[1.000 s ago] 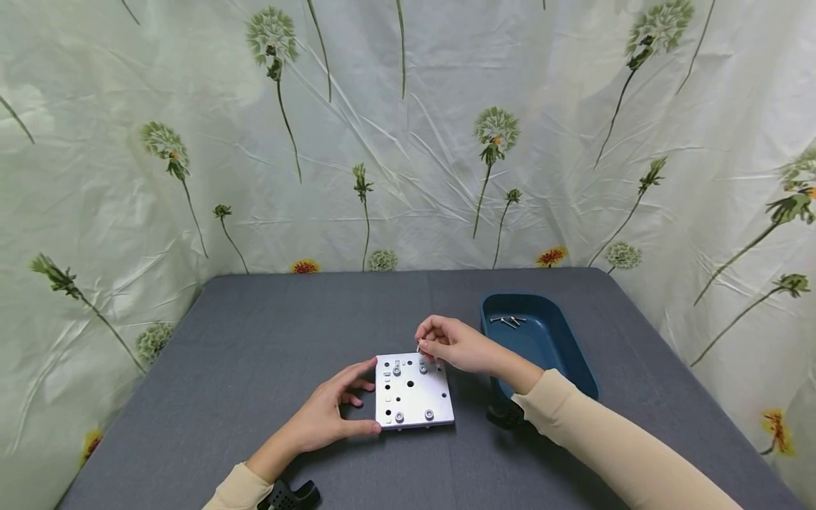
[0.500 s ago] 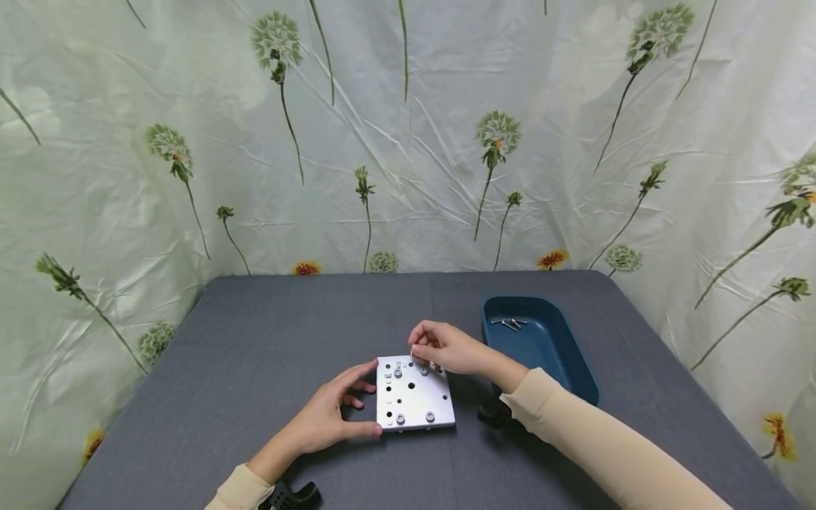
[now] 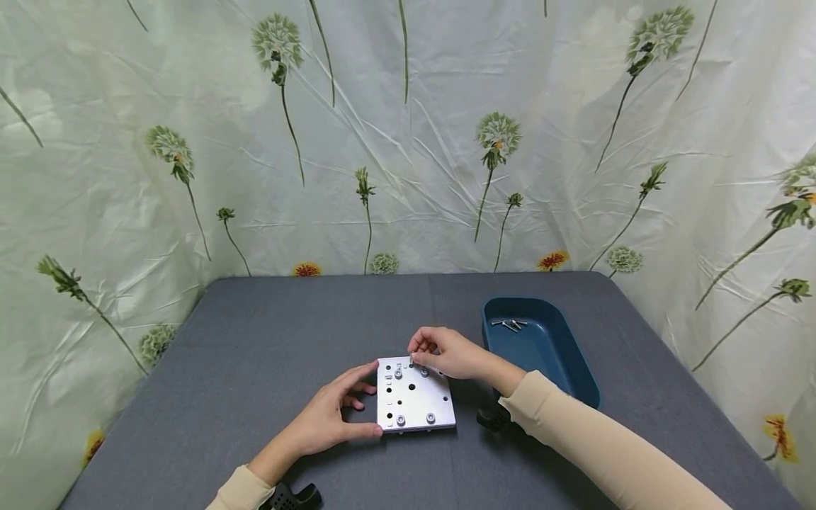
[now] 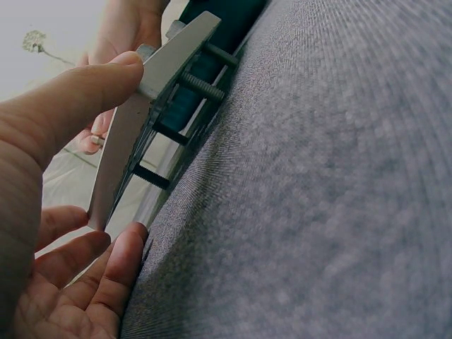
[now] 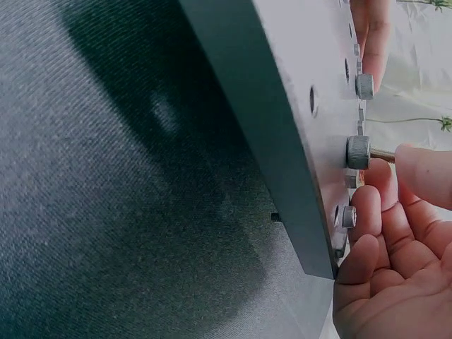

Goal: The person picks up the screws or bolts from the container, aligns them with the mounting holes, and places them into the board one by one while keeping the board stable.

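right hand (image 3: pixel 443 352) pinches a slim screw (image 3: pixel 411 359) at twelve o'clock on a square metal plate (image 3: pixel 416 405); left hand (image 3: pixel 333 412), spread, touches nine.

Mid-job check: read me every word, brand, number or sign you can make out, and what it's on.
None: no word, brand, number or sign is readable in any view.
Metal plate: holes and hardware, no legible lettering.
Bolt heads: any marks are too small to read.
Blue tray: no lettering seen.
Curtain: printed flowers, no legible text.
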A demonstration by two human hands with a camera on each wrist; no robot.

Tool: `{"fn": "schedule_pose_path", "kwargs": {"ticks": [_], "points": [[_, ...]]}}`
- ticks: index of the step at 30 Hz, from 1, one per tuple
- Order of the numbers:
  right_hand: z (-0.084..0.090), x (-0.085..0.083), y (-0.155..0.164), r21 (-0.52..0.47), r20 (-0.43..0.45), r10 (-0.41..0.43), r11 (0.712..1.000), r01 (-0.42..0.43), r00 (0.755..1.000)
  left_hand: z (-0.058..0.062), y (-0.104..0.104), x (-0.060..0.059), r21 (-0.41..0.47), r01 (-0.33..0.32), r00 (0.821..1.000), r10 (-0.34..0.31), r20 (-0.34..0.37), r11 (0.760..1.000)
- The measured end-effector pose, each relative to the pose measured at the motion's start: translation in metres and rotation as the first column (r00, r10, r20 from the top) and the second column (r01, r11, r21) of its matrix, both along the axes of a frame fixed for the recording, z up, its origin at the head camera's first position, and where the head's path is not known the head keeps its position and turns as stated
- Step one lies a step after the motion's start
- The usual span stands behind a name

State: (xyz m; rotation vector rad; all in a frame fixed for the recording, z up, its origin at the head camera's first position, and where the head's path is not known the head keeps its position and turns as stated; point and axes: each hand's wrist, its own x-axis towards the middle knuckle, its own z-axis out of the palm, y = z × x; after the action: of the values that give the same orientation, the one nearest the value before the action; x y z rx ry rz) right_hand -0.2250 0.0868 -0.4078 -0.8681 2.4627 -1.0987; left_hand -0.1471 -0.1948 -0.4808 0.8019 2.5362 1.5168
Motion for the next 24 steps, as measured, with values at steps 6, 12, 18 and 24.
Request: {"fn": "schedule_pose_path", "kwargs": {"ticks": [6, 12, 18, 24], "points": [[0.0000, 0.0015, 0.0005, 0.014, 0.004, -0.006, 1.000, 0.006, 1.000, 0.0006, 0.0002, 0.0000, 0.004, -0.001, 1.000, 0.001, 0.000, 1.000], [-0.0004, 0.0033, 0.0002, 0.021, -0.017, 0.001, 1.000, -0.001, 1.000, 0.0009, -0.0001, 0.0004, 0.008, 0.004, 1.000, -0.004, 0.001, 1.000], [-0.0001, 0.0044, 0.0007, 0.025, -0.032, 0.007, 1.000, -0.006, 0.999, 0.0005, 0.0000, 0.0002, 0.005, 0.005, 1.000, -0.005, 0.002, 1.000], [-0.0012, 0.0034, 0.0009, 0.036, -0.023, 0.004, 0.999, -0.003, 1.000, 0.0016, 0.0010, 0.0007, 0.005, 0.004, 1.000, -0.004, 0.009, 1.000]]}}
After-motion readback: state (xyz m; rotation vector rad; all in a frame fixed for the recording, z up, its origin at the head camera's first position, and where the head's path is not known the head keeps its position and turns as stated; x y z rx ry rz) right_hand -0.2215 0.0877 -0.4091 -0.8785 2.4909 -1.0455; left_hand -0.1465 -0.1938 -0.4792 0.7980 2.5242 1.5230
